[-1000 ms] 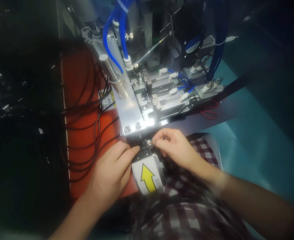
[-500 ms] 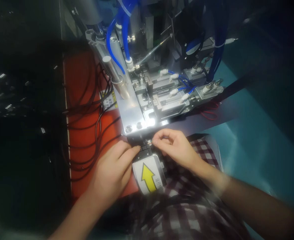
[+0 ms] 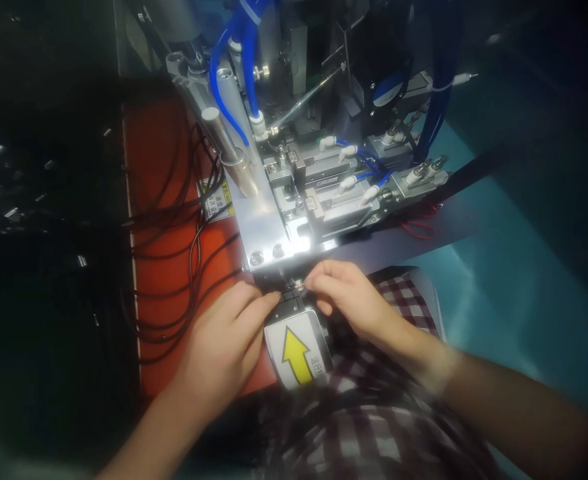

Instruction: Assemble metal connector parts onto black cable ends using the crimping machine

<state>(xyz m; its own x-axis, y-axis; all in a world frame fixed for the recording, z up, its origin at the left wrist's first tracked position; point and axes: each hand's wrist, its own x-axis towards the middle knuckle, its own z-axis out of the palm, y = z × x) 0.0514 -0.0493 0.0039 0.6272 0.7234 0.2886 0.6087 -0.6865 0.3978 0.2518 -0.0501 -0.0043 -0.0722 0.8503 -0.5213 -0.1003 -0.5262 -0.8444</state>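
My left hand [image 3: 231, 327] rests against the left side of a small black fixture [image 3: 291, 305] at the machine's front, its thumb tip near the fixture's top and its other fingers partly hidden. Opposite it, my right hand [image 3: 349, 290] pinches thumb and forefinger together beside a tiny shiny piece [image 3: 299, 285], too small to name. The piece lies at the front edge of a bright metal plate [image 3: 269, 227]. Below the fixture, a white label with a yellow arrow [image 3: 297, 353] faces up.
Pneumatic cylinders [image 3: 344, 203] with white fittings and blue hoses [image 3: 249, 73] stand behind my hands. A metal post [image 3: 221, 137] rises from the plate. Black cables [image 3: 194, 267] loop over the orange surface [image 3: 161, 273] at left. A checked cloth garment [image 3: 369, 440] is below.
My right hand's fingers have shifted slightly, with the thumb and forefinger closer together and another fingertip showing beneath. The left hand keeps its place at the fixture.
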